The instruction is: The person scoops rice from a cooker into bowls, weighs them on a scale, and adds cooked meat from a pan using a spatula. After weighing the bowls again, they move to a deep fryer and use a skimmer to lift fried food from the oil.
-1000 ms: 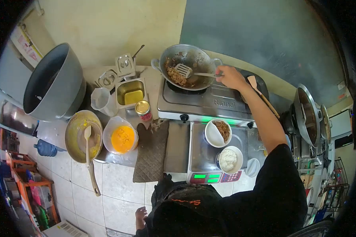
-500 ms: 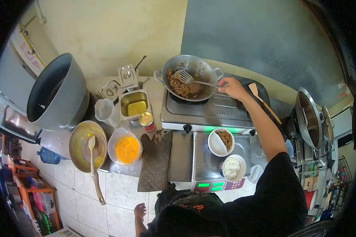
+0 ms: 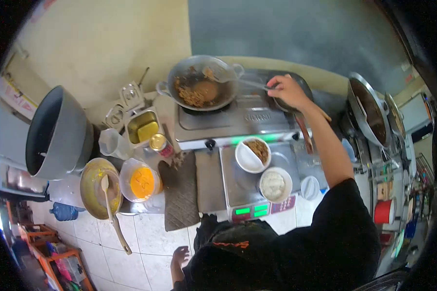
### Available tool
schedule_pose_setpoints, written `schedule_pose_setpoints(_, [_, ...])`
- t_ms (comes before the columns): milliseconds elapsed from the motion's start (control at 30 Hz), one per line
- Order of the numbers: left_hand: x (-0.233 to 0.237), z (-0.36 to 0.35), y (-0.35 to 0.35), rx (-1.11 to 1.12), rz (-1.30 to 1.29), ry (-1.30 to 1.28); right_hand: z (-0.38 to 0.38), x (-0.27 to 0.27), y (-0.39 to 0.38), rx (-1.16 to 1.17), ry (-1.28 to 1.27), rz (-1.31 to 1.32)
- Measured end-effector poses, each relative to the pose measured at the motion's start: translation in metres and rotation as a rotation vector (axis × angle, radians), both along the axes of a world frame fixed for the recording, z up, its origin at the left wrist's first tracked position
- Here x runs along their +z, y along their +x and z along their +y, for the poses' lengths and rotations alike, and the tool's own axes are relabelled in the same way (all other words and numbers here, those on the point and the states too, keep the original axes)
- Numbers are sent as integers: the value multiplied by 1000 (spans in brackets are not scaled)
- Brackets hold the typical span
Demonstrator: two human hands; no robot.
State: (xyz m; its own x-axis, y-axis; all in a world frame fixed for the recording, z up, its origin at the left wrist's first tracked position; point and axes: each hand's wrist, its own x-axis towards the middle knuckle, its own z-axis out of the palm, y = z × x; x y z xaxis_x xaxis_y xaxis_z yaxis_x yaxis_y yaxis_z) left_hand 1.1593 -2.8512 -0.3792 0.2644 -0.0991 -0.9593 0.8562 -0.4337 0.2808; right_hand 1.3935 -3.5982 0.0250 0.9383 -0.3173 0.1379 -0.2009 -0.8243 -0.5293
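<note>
My right hand [image 3: 289, 92] is closed round the handle of a slotted metal turner [image 3: 251, 83]. The turner's blurred head lies at the right inside of a two-handled wok [image 3: 169, 76] on the gas stove. Brown minced food [image 3: 191, 97] sits at the wok's lower left, with brown liquid near it. My left hand [image 3: 180, 255] hangs low beside my body over the floor, holding nothing, fingers loosely apart. In front of the stove, a digital scale [image 3: 212, 177] bears a white bowl [image 3: 252, 169] of brown mince with a white divider. Beside it stands a bowl [image 3: 290, 183] of white food.
A dark pan [image 3: 302, 83] sits on the right burner. Left of the scale lie an oven mitt [image 3: 179, 199], a jug of orange liquid [image 3: 143, 183], a red can [image 3: 161, 145] and a frying pan [image 3: 86, 191] with a spatula. A large grey pot [image 3: 77, 131] stands far left.
My view has shifted, so the stove appears further left. My right hand has moved rightward relative to the wok, bringing the turner's head from the mince to the wok's right inside.
</note>
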Motion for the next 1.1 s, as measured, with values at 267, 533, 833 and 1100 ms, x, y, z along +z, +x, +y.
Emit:
schedule_pose_setpoints(267, [225, -166, 133, -633, -368, -321, 25, 66, -180, -135, 48, 143])
schedule_pose_setpoints(533, [257, -407, 164, 75, -696, -535, 79, 14, -276, -65, -610, 43])
schedule_pose_setpoints(833, [217, -448, 175, 157, -1024, -485, 84, 2, -312, -197, -433, -137])
schedule_pose_setpoints(1100, [236, -327, 183, 329, -1006, -390, 97, -20, -301, -223, 347, -65])
